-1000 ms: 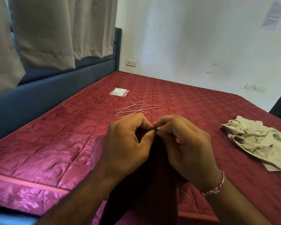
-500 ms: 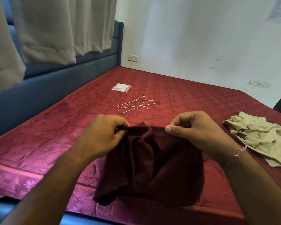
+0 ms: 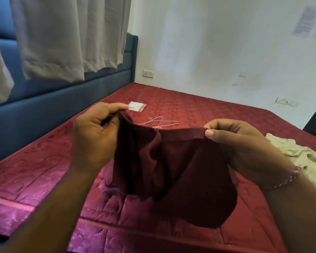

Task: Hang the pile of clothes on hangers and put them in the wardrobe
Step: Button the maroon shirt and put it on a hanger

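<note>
A dark maroon garment (image 3: 173, 172) hangs in the air above the red quilted mattress (image 3: 217, 114), stretched between both hands. My left hand (image 3: 95, 136) grips its upper left edge, and my right hand (image 3: 239, 145) pinches its upper right edge with thumb over the hem. Behind the garment, thin wire hangers (image 3: 161, 122) lie on the mattress. A crumpled beige garment (image 3: 297, 154) lies on the mattress at the right, partly behind my right forearm.
A small white and pink packet (image 3: 136, 106) lies on the mattress beyond the hangers. A blue padded headboard (image 3: 44, 99) with beige curtains (image 3: 66, 37) above it runs along the left. A white wall (image 3: 217, 52) stands behind the bed.
My hands have moved apart and lifted, spreading the maroon garment wider and raising it off the mattress edge. Earlier they were pinched close together on it.
</note>
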`<move>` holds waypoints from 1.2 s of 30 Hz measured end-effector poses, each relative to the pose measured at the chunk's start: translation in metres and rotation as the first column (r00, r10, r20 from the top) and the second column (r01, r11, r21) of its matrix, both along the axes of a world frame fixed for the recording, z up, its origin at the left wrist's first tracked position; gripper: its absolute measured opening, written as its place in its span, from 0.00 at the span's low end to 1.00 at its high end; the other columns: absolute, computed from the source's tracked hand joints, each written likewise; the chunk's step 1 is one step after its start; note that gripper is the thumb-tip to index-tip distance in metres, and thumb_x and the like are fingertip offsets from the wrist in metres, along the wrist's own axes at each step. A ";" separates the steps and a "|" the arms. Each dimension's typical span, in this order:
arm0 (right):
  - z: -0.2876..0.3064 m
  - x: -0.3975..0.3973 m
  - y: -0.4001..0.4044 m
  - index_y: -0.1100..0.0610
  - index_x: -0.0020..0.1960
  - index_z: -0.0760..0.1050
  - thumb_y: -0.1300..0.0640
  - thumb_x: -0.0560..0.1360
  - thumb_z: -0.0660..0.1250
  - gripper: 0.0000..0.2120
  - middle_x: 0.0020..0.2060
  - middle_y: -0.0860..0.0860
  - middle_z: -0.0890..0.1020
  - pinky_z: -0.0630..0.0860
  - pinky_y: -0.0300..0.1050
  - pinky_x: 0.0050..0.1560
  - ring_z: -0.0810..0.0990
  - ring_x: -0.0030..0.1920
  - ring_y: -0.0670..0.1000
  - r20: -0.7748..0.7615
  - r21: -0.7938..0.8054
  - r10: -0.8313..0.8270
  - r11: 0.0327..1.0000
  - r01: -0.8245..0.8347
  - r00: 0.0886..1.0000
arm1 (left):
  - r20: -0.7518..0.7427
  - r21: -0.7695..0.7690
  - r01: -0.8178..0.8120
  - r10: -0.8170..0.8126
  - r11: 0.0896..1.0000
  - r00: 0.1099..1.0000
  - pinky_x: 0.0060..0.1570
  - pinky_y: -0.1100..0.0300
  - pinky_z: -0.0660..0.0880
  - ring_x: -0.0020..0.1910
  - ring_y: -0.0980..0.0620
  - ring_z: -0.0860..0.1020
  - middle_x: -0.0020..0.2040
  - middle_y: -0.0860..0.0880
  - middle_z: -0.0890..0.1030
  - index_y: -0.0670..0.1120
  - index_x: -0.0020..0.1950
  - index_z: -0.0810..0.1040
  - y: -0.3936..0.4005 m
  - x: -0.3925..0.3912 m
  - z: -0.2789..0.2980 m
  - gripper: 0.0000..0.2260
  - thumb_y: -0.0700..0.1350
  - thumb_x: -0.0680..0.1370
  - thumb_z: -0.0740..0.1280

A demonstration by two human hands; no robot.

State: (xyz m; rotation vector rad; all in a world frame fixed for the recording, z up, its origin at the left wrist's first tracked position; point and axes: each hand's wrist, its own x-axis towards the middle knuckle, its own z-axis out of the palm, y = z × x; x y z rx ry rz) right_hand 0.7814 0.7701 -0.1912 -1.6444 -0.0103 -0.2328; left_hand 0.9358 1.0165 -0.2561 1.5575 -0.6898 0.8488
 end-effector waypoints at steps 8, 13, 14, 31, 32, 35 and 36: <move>0.045 -0.020 0.051 0.61 0.41 0.83 0.62 0.69 0.72 0.03 0.34 0.57 0.83 0.79 0.38 0.32 0.83 0.32 0.50 0.074 0.019 0.041 0.999 -0.042 0.996 | 0.476 0.020 0.120 -0.115 0.993 0.872 0.47 0.56 0.80 0.46 0.51 0.85 0.48 0.48 0.85 0.39 0.51 0.86 -0.030 -0.056 0.036 0.03 0.37 0.79 0.75; 0.043 -0.022 0.055 0.60 0.41 0.85 0.62 0.68 0.73 0.03 0.37 0.58 0.85 0.80 0.39 0.36 0.85 0.36 0.51 0.072 0.001 -0.021 1.000 0.021 0.997 | 0.517 0.052 0.143 -0.149 0.988 0.843 0.43 0.54 0.79 0.43 0.49 0.84 0.44 0.46 0.86 0.37 0.47 0.87 -0.041 -0.062 0.030 0.04 0.38 0.77 0.77; 0.041 -0.022 0.053 0.60 0.41 0.86 0.62 0.68 0.73 0.04 0.37 0.58 0.85 0.80 0.39 0.37 0.85 0.37 0.51 0.077 -0.001 -0.038 0.999 0.038 0.996 | 0.522 0.066 0.147 -0.160 0.987 0.838 0.43 0.54 0.79 0.43 0.49 0.84 0.44 0.46 0.86 0.37 0.46 0.87 -0.042 -0.062 0.027 0.04 0.38 0.77 0.77; 0.028 -0.018 0.051 0.62 0.44 0.86 0.62 0.69 0.74 0.06 0.40 0.60 0.86 0.81 0.41 0.40 0.86 0.40 0.53 0.089 -0.046 -0.083 0.995 0.088 0.993 | 0.601 0.070 0.004 -0.045 0.998 0.798 0.44 0.56 0.78 0.41 0.47 0.81 0.43 0.45 0.86 0.37 0.45 0.87 -0.046 -0.061 0.015 0.03 0.36 0.76 0.78; 0.028 -0.018 0.051 0.62 0.44 0.86 0.62 0.69 0.74 0.05 0.40 0.59 0.87 0.81 0.41 0.40 0.86 0.40 0.53 0.092 -0.049 -0.080 0.995 0.085 0.993 | 0.606 0.074 -0.003 -0.042 0.997 0.794 0.44 0.56 0.77 0.40 0.47 0.81 0.43 0.45 0.86 0.37 0.45 0.87 -0.046 -0.061 0.015 0.03 0.36 0.76 0.78; 0.028 -0.018 0.049 0.60 0.45 0.87 0.61 0.70 0.74 0.05 0.41 0.58 0.87 0.82 0.42 0.42 0.87 0.43 0.54 0.119 -0.162 -0.063 0.983 0.082 0.991 | 0.614 0.091 -0.028 -0.034 0.995 0.789 0.45 0.55 0.77 0.42 0.46 0.81 0.45 0.45 0.86 0.39 0.45 0.88 -0.045 -0.060 0.015 0.03 0.38 0.76 0.78; 0.029 -0.019 0.048 0.59 0.45 0.87 0.60 0.71 0.75 0.05 0.41 0.57 0.87 0.82 0.43 0.43 0.87 0.44 0.54 0.131 -0.225 -0.052 0.971 0.081 0.990 | 0.609 0.100 -0.029 -0.038 0.995 0.793 0.46 0.55 0.76 0.44 0.46 0.81 0.48 0.44 0.86 0.39 0.46 0.89 -0.044 -0.060 0.014 0.03 0.39 0.76 0.78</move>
